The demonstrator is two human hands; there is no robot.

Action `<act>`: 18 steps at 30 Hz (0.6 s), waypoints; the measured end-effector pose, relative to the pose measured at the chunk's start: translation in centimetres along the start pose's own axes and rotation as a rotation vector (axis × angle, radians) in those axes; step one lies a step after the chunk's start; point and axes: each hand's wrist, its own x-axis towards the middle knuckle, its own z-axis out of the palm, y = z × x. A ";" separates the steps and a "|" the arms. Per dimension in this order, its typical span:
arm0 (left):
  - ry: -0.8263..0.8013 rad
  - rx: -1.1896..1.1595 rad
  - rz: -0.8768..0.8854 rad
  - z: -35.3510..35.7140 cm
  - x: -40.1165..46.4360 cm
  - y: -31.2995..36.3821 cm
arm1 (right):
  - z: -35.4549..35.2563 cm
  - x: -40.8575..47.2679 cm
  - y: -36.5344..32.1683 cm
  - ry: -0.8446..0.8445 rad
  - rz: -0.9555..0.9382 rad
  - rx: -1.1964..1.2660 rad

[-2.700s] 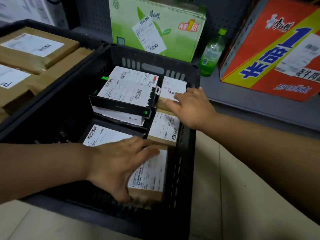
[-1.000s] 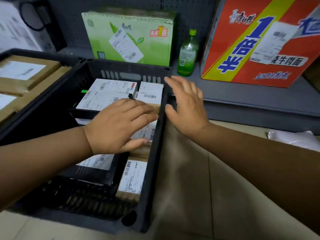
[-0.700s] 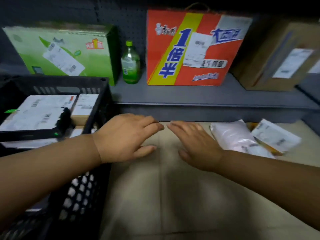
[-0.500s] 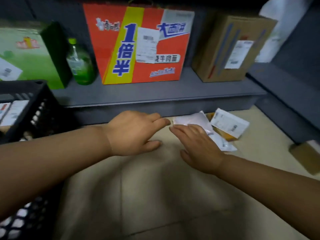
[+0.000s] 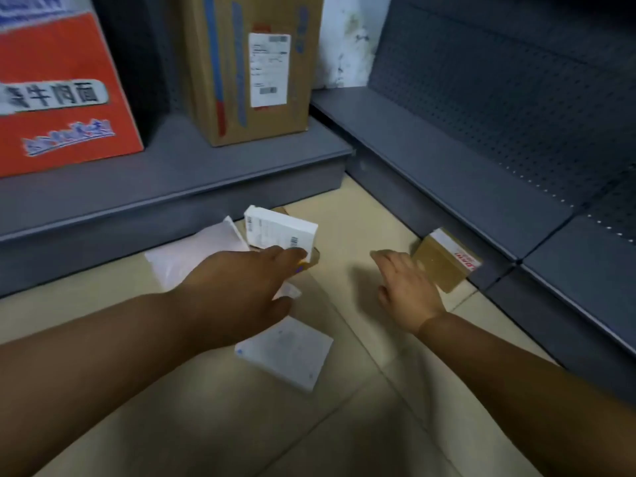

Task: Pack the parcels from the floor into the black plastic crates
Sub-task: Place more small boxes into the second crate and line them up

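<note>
Several parcels lie on the beige floor. A small brown box with a white label [image 5: 280,232] sits by the shelf base, and the fingertips of my left hand [image 5: 241,287] reach its near edge with fingers extended. Beside it lies a white soft mailer [image 5: 196,253]. A flat white parcel [image 5: 285,352] lies under my left wrist. A brown box with red-printed tape [image 5: 444,263] rests at the right shelf base; my right hand [image 5: 406,287] hovers just left of it, fingers straight, holding nothing. The black crates are out of view.
A low grey shelf [image 5: 172,180] runs along the back, carrying an orange carton [image 5: 58,98] and a tall brown carton [image 5: 251,70]. Another grey shelf unit [image 5: 481,187] with a perforated back panel closes the right side, forming a corner.
Both hands left the black crate and swung right with my view. The crate has dropped out of sight; my hands now spread apart over the parcels on the floor.
</note>
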 end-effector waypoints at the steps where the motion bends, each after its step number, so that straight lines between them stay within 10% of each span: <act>1: -0.018 -0.003 0.002 0.6 1.3 0.5 | 0.4 0.2 2.3 -0.034 0.068 -0.034; 8: -0.071 -0.017 0.045 3.6 7.6 3.3 | 4.4 1.0 13.8 -0.219 0.617 -0.001; 18: -0.194 0.002 0.028 6.4 9.7 3.2 | 9.1 0.7 15.1 -0.146 0.683 -0.090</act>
